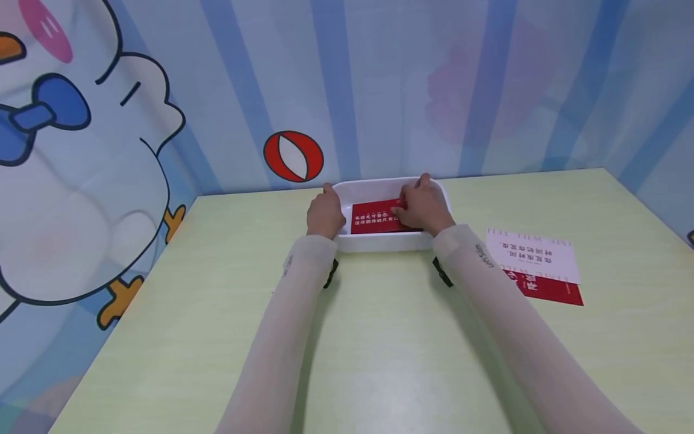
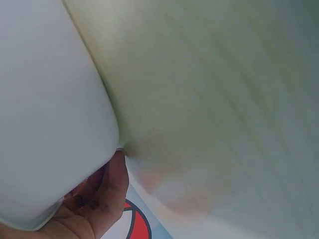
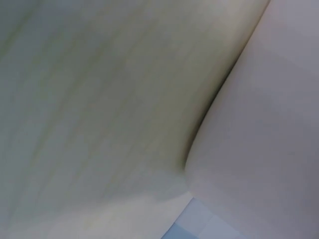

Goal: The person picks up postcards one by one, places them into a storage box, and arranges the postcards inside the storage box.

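Observation:
A white plastic tray [image 1: 386, 242] stands on the table near its back edge, with a red card [image 1: 374, 220] printed in white characters lying inside. At the tray's left end my left hand [image 1: 325, 214] grips the rim; in the left wrist view the fingers [image 2: 117, 174] curl round the tray wall [image 2: 55, 109]. My right hand [image 1: 426, 206] reaches over the tray's right end, its thumb and curled fingers pinching the card's right part, which they partly hide. Only the tray's outer wall [image 3: 259, 139] shows in the right wrist view, without the hand.
On the table [image 1: 379, 349], right of the tray, a pale pink card [image 1: 534, 256] with dark printing overlaps another red card [image 1: 561, 290]. Close behind the tray rises a striped blue backdrop [image 1: 379, 90] with cartoon figures.

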`<state>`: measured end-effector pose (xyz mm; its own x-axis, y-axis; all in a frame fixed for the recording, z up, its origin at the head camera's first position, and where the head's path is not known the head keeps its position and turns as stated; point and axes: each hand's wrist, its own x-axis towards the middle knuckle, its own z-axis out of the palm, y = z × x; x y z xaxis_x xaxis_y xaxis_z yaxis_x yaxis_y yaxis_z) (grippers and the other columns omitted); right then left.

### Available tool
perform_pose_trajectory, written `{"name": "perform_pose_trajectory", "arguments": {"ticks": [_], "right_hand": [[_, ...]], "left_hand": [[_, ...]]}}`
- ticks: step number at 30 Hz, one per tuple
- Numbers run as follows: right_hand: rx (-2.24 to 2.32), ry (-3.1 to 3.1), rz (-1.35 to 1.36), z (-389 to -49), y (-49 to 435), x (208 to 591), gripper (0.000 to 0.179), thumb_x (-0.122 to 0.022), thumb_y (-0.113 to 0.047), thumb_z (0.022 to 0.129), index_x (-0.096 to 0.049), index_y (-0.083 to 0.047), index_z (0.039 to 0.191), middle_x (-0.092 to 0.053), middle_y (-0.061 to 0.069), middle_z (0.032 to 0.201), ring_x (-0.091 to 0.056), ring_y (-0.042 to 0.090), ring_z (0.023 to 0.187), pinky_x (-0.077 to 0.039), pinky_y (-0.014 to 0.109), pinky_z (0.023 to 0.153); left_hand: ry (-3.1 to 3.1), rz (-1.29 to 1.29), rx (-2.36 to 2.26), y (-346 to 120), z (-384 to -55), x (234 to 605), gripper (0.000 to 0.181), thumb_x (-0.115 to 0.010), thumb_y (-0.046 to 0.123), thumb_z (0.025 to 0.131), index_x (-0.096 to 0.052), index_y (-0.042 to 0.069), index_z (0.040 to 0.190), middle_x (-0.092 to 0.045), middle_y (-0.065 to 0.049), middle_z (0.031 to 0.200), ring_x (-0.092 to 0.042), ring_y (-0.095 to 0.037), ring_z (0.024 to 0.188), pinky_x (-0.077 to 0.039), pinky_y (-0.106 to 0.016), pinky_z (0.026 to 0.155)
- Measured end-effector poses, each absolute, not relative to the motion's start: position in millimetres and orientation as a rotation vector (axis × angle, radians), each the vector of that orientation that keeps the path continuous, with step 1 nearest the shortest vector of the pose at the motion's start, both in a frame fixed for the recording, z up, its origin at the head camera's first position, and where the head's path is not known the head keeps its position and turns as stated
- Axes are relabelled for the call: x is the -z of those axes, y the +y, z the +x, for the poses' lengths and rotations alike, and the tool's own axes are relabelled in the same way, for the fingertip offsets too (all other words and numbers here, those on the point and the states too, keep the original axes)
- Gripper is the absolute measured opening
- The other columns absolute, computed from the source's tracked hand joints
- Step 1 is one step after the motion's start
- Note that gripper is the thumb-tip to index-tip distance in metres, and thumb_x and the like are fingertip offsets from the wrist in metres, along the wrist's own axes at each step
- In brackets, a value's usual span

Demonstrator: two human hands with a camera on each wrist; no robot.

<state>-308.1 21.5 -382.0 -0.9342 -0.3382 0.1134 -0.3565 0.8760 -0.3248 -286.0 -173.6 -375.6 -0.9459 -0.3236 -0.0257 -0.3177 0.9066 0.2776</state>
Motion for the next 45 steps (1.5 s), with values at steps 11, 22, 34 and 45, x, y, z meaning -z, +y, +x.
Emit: {"name": "perform_pose_trajectory", "arguments": {"ticks": [11, 22, 34, 45], "right_hand": [[-0.500, -3.021, 0.535, -308.6, 21.1, 383.3, 0.042, -0.068, -0.040, 0.090, -0.057, -0.003, 0.106, -0.042, 0.023, 0.124, -0.048, 0.037, 0.109, -0.046, 0.047, 0.099], [-0.433, -3.066, 0.529, -308.5, 17.4, 386.1, 0.042, -0.068, -0.039, 0.092, -0.057, -0.001, 0.107, -0.041, 0.024, 0.127, -0.046, 0.037, 0.112, -0.042, 0.048, 0.105], [-0.475, -3.093, 0.508, -309.0, 15.9, 389.1, 0.053, -0.060, -0.037, 0.097, -0.054, 0.005, 0.128, -0.037, 0.029, 0.141, -0.039, 0.044, 0.128, -0.037, 0.054, 0.114], [-0.552, -2.852, 0.443, -308.6, 17.5, 384.7, 0.040, -0.046, -0.032, 0.102, -0.062, 0.004, 0.108, -0.051, 0.025, 0.129, -0.048, 0.039, 0.116, -0.047, 0.050, 0.104]], "left_hand": [[-3.052, 0.520, 0.438, -173.2, -284.5, 375.0, 0.080, -0.072, 0.011, 0.090, -0.024, 0.006, 0.155, -0.061, -0.011, 0.136, -0.061, -0.025, 0.122, -0.050, -0.037, 0.107], [-3.036, 0.512, 0.430, -173.8, -284.9, 375.7, 0.075, -0.071, 0.011, 0.090, -0.028, 0.005, 0.151, -0.063, -0.012, 0.133, -0.063, -0.025, 0.119, -0.051, -0.037, 0.106], [-3.028, 0.518, 0.409, -172.5, -282.3, 376.7, 0.080, -0.073, 0.011, 0.089, -0.026, 0.006, 0.154, -0.063, -0.011, 0.133, -0.063, -0.025, 0.120, -0.051, -0.038, 0.106], [-3.031, 0.482, 0.438, -176.7, -285.0, 377.4, 0.084, -0.075, 0.013, 0.087, -0.024, 0.007, 0.155, -0.062, -0.011, 0.134, -0.062, -0.026, 0.120, -0.052, -0.040, 0.105]]}}
